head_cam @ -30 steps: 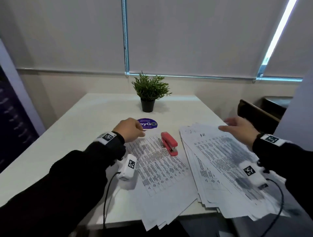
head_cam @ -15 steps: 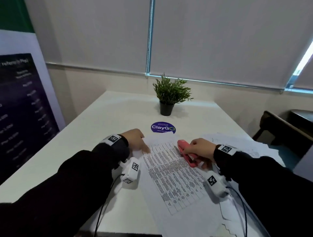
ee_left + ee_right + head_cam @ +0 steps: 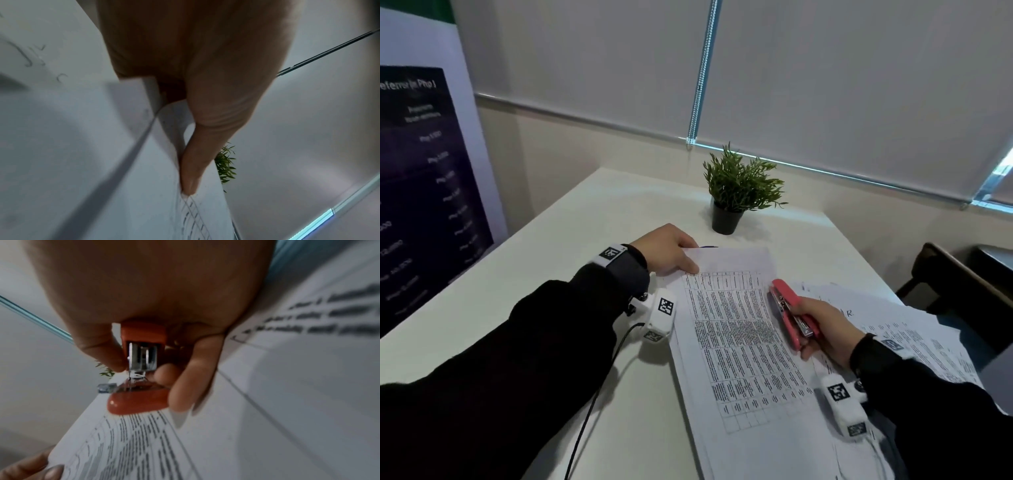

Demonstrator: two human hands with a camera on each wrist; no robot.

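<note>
A set of printed sheets with table text lies on the white table. My left hand pinches its far left corner, thumb on top; in the left wrist view the thumb presses on the lifted sheet corner. My right hand grips a red stapler, raised just above the right edge of the sheets, nose pointing away from me. In the right wrist view the stapler sits between thumb and fingers, its mouth slightly apart over the paper.
A larger loose pile of papers spreads at the right. A small potted plant stands at the table's far side. A dark banner stands at the left. A dark chair is beyond the table's right edge.
My right hand left the right paper pile, took hold of the stapler and lifted it off the sheets. My left hand now pinches the sheets' corner. The view swung left.
</note>
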